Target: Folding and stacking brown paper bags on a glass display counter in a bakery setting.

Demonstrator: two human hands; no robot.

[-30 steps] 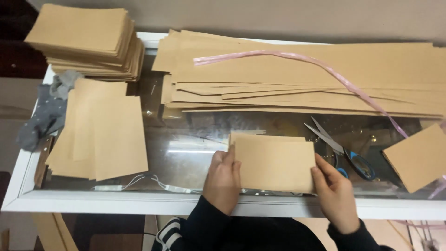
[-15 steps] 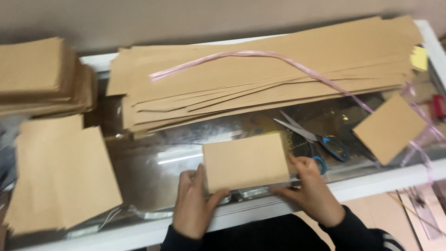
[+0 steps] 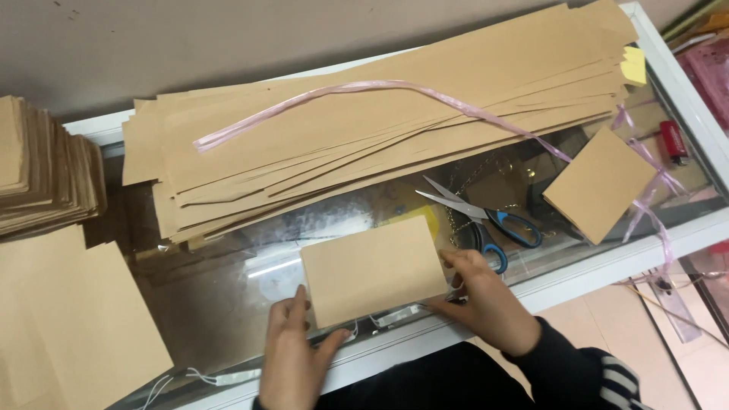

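A folded brown paper rectangle point(image 3: 372, 269) lies on the glass counter top point(image 3: 228, 304) near its front edge. My left hand point(image 3: 292, 357) grips its lower left corner, thumb underneath. My right hand point(image 3: 486, 300) pinches its right edge with the fingers on top. Blue-handled scissors point(image 3: 486, 220) lie open just right of the paper, close to my right hand.
A big pile of long brown paper strips point(image 3: 380, 129) fills the back of the counter, with a pink plastic string point(image 3: 364, 95) across it. Stacks of folded brown pieces point(image 3: 45, 175) sit at the left. One brown piece point(image 3: 600, 186) and a red lighter point(image 3: 673, 142) lie at the right.
The view has swung left and tilted, so everything sits further right in frame. Both hands stay on the same brown rectangle, which has turned slightly counter-clockwise near the counter's front edge.
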